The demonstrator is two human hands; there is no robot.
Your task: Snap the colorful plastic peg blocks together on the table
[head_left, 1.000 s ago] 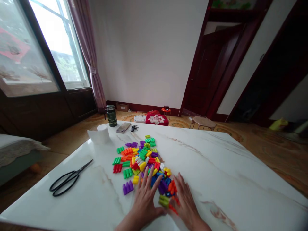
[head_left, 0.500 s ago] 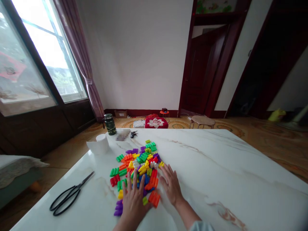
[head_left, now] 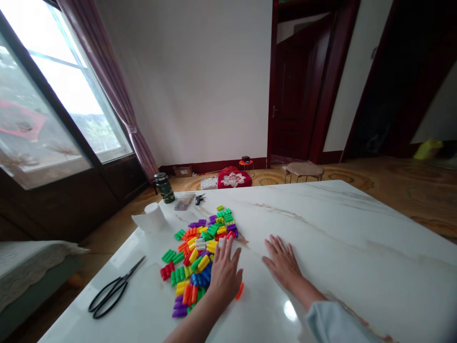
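A heap of small colourful plastic blocks [head_left: 200, 247] lies on the white marble table [head_left: 339, 247]. My left hand [head_left: 224, 274] rests flat on the right edge of the heap, fingers stretched out and holding nothing. An orange block [head_left: 240, 290] pokes out beside its heel. My right hand [head_left: 283, 262] lies flat and open on bare table to the right of the heap, clear of the blocks.
Black scissors [head_left: 116, 287] lie at the table's left front. A toilet paper roll [head_left: 154, 215], a camouflage bottle [head_left: 164, 187], a blurred flat object [head_left: 184, 201] and keys [head_left: 199, 197] sit at the far left corner. A stool [head_left: 303, 169] and red cushion [head_left: 233, 179] are on the floor beyond.
My right hand has slid right, off the blocks onto bare table. My left hand has shifted to the heap's right edge. The heap has been pushed left and is more compact.
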